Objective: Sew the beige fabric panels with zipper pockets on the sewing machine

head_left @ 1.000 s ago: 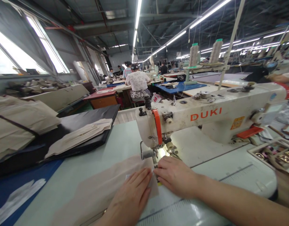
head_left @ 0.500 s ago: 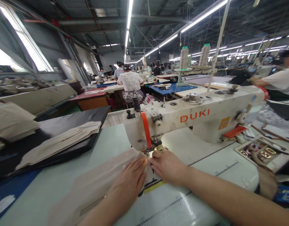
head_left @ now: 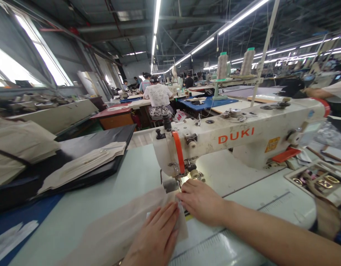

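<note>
A pale beige fabric piece (head_left: 123, 218) lies on the machine bed, its far end near the needle. My left hand (head_left: 159, 231) rests flat on it with fingers stretched out, pressing it down. My right hand (head_left: 201, 201) is closed at the fabric's right edge, beside the needle area; its thumb and fingertips meet the cloth, partly hidden. Over both hands stands the head of a white sewing machine (head_left: 203, 144) with an orange guard strip (head_left: 178, 152). A small light shines by the presser foot, which is mostly covered by my right hand.
Stacked beige pieces (head_left: 84, 162) lie on a black sheet (head_left: 123, 142) at left, beside a larger beige bundle (head_left: 17, 144). At right is a tray (head_left: 320, 181) of metal buckles. Thread cones (head_left: 222, 66) stand behind the machine. Other people sit at tables farther back.
My left hand and the fabric have come nearer to me, away from the needle. My right hand stays by the needle area. The whole view has shifted slightly.
</note>
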Available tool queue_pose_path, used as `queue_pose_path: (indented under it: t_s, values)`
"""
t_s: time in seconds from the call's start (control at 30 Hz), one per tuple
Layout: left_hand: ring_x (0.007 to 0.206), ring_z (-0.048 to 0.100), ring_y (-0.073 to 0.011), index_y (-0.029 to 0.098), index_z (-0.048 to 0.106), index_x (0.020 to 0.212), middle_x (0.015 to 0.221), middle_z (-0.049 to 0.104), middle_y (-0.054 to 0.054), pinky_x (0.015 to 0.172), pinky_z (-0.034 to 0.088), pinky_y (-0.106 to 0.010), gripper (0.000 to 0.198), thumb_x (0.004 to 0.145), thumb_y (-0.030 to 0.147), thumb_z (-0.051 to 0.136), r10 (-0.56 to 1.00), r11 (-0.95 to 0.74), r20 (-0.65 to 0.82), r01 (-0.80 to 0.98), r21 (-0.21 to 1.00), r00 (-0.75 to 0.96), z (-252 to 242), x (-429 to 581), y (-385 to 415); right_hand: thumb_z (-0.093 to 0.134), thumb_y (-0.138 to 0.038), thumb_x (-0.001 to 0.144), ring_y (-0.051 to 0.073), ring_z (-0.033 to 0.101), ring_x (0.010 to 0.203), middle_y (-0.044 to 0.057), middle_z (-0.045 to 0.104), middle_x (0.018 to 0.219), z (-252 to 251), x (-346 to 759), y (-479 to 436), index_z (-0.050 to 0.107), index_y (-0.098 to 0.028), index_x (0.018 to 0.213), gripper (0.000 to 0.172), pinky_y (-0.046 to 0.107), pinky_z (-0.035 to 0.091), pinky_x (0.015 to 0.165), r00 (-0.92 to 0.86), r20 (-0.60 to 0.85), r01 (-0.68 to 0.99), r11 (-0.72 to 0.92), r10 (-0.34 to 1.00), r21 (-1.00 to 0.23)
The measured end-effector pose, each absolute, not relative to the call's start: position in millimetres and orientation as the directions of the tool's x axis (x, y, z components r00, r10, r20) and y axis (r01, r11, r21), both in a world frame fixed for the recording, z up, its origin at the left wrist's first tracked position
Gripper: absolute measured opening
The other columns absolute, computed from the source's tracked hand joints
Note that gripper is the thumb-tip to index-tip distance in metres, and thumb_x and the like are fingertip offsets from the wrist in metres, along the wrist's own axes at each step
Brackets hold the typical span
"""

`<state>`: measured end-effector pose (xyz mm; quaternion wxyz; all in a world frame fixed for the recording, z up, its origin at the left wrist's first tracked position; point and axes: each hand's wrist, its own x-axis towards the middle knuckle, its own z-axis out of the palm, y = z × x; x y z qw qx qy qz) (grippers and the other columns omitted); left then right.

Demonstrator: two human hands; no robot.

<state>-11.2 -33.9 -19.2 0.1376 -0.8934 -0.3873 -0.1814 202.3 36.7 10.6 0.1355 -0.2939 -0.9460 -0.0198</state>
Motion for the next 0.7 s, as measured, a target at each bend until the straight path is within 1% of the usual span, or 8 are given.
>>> queue_pose_path:
  t_s: [0.17, 0.27, 0.37, 0.47, 0.7]
  values:
    - [0.120, 0.064, -0.0221, 0.018, 0.059, 0.136, 0.135, 0.065, -0.009, 0.102, 0.053, -0.035, 0.042, 0.096, 0.026, 0.046, 0.640, -0.676, 0.416, 0.731, -0.095, 0.646, -20.3, -8.6, -23.6, 0.053, -0.021, 0.099, 0.022, 0.056, 0.098, 0.007, 0.065, 0.099, 10.0, 205.9, 40.3, 0.064, -0.017, 0.095, 0.012, 0.035, 0.043, 0.087, -0.763, 0.274, 0.598, 0.800, 0.586, -0.047]
    - [0.120, 0.065, -0.0232, 0.019, 0.059, 0.136, 0.134, 0.066, -0.010, 0.102, 0.053, -0.038, 0.042, 0.097, 0.027, 0.044, 0.647, -0.675, 0.417, 0.734, -0.075, 0.638, -19.9, -7.2, -15.8, 0.051, -0.021, 0.100, 0.022, 0.056, 0.093, 0.007, 0.065, 0.097, 9.5, 207.7, 43.2, 0.064, -0.017, 0.096, 0.014, 0.035, 0.043, 0.084, -0.757, 0.272, 0.609, 0.792, 0.594, -0.034]
    - [0.122, 0.063, -0.0233, 0.020, 0.058, 0.137, 0.136, 0.064, -0.010, 0.104, 0.052, -0.039, 0.042, 0.097, 0.027, 0.046, 0.682, -0.660, 0.384, 0.750, -0.044, 0.623, -18.7, -6.5, -9.0, 0.051, -0.019, 0.100, 0.022, 0.055, 0.088, 0.008, 0.064, 0.094, 9.0, 208.8, 45.1, 0.064, -0.016, 0.097, 0.014, 0.034, 0.043, 0.081, -0.759, 0.268, 0.611, 0.791, 0.593, -0.021]
    - [0.124, 0.062, -0.0234, 0.022, 0.058, 0.138, 0.137, 0.063, -0.009, 0.105, 0.051, -0.040, 0.042, 0.098, 0.026, 0.047, 0.692, -0.657, 0.384, 0.754, -0.014, 0.611, -18.2, -6.6, -1.1, 0.050, -0.016, 0.099, 0.021, 0.055, 0.087, 0.008, 0.063, 0.092, 9.1, 209.5, 45.8, 0.064, -0.015, 0.096, 0.015, 0.033, 0.042, 0.081, -0.759, 0.266, 0.613, 0.790, 0.594, -0.014]
    - [0.122, 0.063, -0.0232, 0.019, 0.059, 0.137, 0.134, 0.065, -0.010, 0.105, 0.052, -0.041, 0.041, 0.098, 0.022, 0.046, 0.679, -0.672, 0.411, 0.740, 0.014, 0.608, -15.8, -5.4, 17.0, 0.051, -0.016, 0.098, 0.022, 0.055, 0.087, 0.008, 0.064, 0.088, 9.9, 210.8, 47.6, 0.065, -0.015, 0.094, 0.015, 0.034, 0.042, 0.082, -0.760, 0.252, 0.618, 0.786, 0.600, -0.005]
